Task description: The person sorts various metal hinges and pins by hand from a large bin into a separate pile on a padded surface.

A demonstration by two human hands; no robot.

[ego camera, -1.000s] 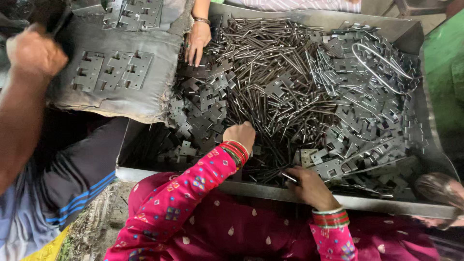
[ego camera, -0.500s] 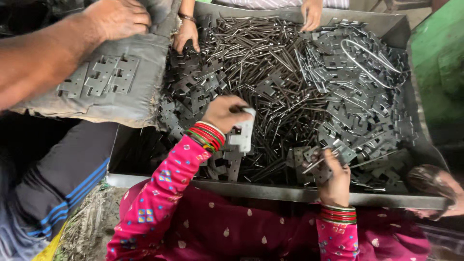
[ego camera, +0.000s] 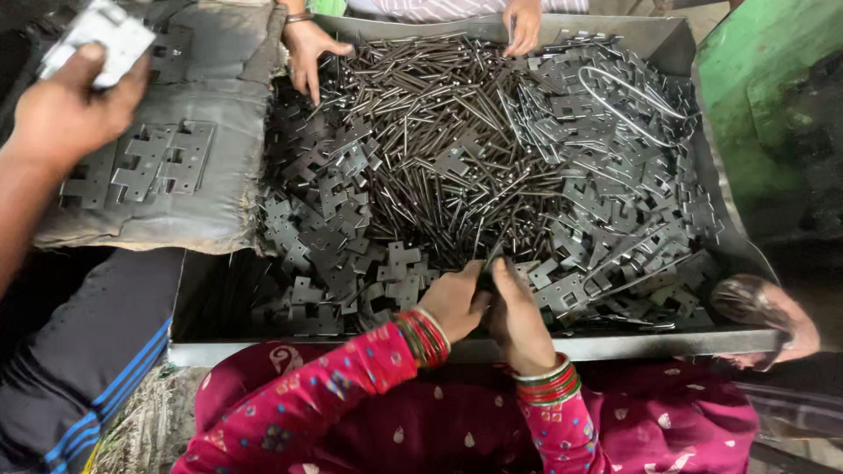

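- Two hands meet at the near rim of the tray (ego camera: pixel 492 347): the left hand (ego camera: pixel 455 300) and right hand (ego camera: pixel 516 316) are curled together around a small dark metal piece (ego camera: pixel 488 263), likely a plate or pin; which one cannot be told, since the fingers hide most of it.
- Both hands' fingers are clenched on that piece, thumbs pressed inward, just above the tray's near edge.
- Beyond the hands, toward the tray's middle, lies a heap of thin pins (ego camera: pixel 430 132); notched flat plates (ego camera: pixel 325 219) spread along the tray's left and right sides.
- Left of the tray, a co-worker's hand (ego camera: pixel 75 105) grips a pale plate (ego camera: pixel 97 39) over a grey cloth pad (ego camera: pixel 202 211).
- At the tray's far rim, two other hands (ego camera: pixel 309 48) reach in.
- Risk, as a judgement: stamped edges and pin tips could cut or prick bare fingers, and a small piece pinched so near the rim could slip out and drop back among the plates.
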